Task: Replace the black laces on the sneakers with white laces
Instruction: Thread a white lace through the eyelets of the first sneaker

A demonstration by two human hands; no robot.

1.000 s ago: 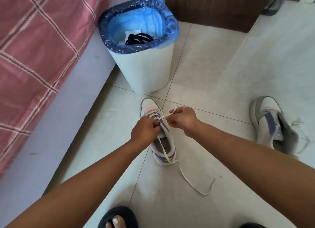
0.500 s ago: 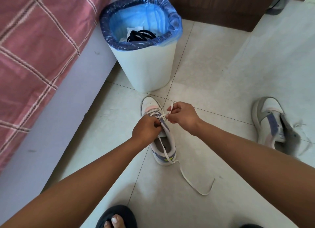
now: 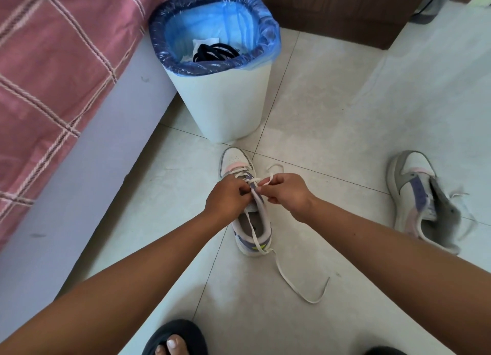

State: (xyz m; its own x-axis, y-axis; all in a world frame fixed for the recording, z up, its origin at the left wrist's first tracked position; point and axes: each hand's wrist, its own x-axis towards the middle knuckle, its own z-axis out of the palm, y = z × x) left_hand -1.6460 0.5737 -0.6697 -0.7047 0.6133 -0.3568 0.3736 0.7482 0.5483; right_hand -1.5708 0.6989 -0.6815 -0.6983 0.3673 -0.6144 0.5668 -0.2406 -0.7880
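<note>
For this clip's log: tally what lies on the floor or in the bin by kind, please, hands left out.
Sneakers: 2 (one being laced, one off to the person's right)
White laces: 1 clearly seen
Black laces: 1 bundle, in the bin
Bins: 1
Dark slippers: 2 (one, one barely in view)
Total: 7

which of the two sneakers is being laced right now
The sneaker in front of the bin, between both hands, with a white lace trailing. The other sneaker sits apart, untouched.
</note>
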